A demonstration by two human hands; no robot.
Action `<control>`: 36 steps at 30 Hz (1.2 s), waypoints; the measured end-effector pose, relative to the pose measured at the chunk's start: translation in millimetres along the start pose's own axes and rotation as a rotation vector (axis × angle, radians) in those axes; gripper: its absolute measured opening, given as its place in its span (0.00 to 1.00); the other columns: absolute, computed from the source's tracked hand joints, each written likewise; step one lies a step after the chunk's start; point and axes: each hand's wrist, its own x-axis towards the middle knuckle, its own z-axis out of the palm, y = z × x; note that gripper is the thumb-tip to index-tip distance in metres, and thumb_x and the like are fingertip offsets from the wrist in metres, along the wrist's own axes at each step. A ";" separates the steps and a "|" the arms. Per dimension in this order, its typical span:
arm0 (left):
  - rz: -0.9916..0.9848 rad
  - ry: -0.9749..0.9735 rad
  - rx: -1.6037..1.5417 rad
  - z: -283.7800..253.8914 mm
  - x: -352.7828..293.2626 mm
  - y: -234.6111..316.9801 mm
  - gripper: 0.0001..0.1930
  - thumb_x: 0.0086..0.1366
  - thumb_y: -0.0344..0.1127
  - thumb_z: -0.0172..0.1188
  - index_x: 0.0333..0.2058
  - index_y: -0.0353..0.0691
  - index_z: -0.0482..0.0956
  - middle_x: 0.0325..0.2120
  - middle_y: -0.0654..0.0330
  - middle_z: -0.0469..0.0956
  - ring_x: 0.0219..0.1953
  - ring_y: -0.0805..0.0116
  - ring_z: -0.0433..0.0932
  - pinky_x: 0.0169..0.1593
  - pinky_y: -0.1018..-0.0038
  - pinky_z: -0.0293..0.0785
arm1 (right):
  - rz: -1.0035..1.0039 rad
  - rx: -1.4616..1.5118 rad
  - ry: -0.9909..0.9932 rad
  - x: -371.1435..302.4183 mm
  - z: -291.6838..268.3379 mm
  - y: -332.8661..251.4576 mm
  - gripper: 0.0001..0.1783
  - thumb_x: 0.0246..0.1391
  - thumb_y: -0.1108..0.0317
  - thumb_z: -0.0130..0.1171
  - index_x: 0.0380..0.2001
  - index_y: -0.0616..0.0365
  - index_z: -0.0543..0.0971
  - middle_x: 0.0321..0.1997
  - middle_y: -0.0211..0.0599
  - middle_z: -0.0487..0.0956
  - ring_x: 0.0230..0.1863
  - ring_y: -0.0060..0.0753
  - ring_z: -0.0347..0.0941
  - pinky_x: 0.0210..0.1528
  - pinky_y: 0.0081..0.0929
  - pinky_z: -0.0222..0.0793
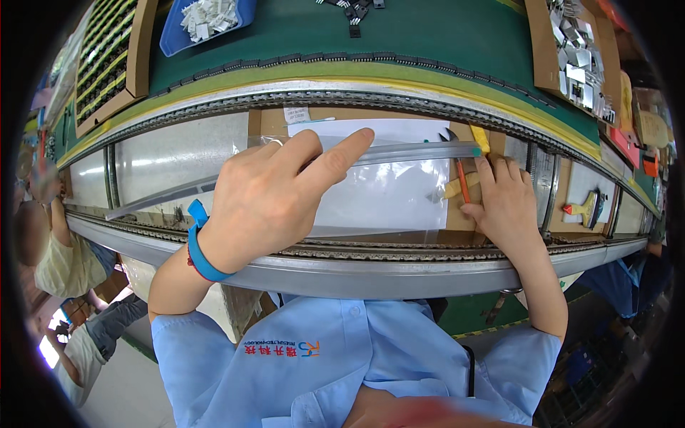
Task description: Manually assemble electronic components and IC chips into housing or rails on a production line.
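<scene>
A long, clear plastic tube [421, 151] with a green plug at its right end slants across the conveyor. My left hand [275, 182], with a blue wrist strap, is closed around the tube's middle, its index finger stretched to the right. The palm and curled fingers hide part of the tube. My right hand [506, 196] rests over the right side of the cardboard tray, thumb apart from the fingers. Its index fingertip is by the plugged end; whether it touches, I cannot tell. Pliers with orange-red handles [462, 182] lie just left of that hand.
A white sheet [385, 200] under clear plastic lies in the cardboard tray [467, 237]. Beyond the chain rail, black chips [328, 57] line the green mat [428, 36]. A blue bin [246, 14] and a box of metal parts [539, 43] stand there. Other people are at left.
</scene>
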 end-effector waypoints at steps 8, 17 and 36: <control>-0.115 -0.042 -0.017 0.7 -0.2 -5.4 0.26 0.51 0.25 0.62 0.52 0.46 0.77 0.21 0.60 0.66 0.20 0.63 0.70 0.23 0.69 0.67 | 0.134 0.018 -0.065 3.0 5.5 0.7 0.39 0.37 0.71 0.59 0.59 0.62 0.65 0.46 0.47 0.70 0.49 0.48 0.68 0.51 0.40 0.68; -0.111 -0.030 0.023 -1.2 -1.5 -7.2 0.25 0.51 0.25 0.62 0.51 0.46 0.77 0.21 0.59 0.66 0.20 0.62 0.70 0.24 0.69 0.67 | 0.404 0.727 0.175 -12.7 -31.6 -2.4 0.26 0.39 0.72 0.65 0.46 0.61 0.71 0.39 0.43 0.72 0.39 0.46 0.71 0.39 0.35 0.69; -0.014 0.129 0.217 -0.1 -8.3 -2.8 0.31 0.41 0.24 0.58 0.50 0.50 0.78 0.21 0.64 0.64 0.15 0.70 0.66 0.19 0.74 0.65 | 0.034 0.249 0.511 0.3 -42.4 -24.7 0.34 0.37 0.66 0.69 0.51 0.58 0.72 0.39 0.40 0.69 0.41 0.42 0.67 0.44 0.38 0.58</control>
